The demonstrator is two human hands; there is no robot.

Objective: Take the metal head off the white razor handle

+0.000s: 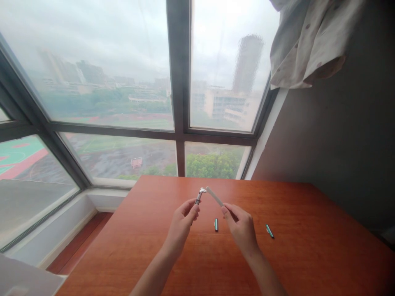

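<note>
My left hand [182, 222] is closed on a small metal razor handle [199, 196], whose silver head points up and to the right. My right hand [242, 228] pinches a thin pale strip [214, 196], which looks like a razor blade cartridge, and its far end almost touches the handle's head. Both hands hover above a reddish-brown wooden table [308, 255]. Two small green cartridges lie on the table: one [216, 224] between my hands, the other [269, 230] to the right of my right hand.
A large window with dark frames [179, 102] stands beyond the table's far edge. A grey wall [339, 135] runs along the right side, with a pale cloth [305, 41] hanging at the top right. A white sill [61, 230] lies at the left.
</note>
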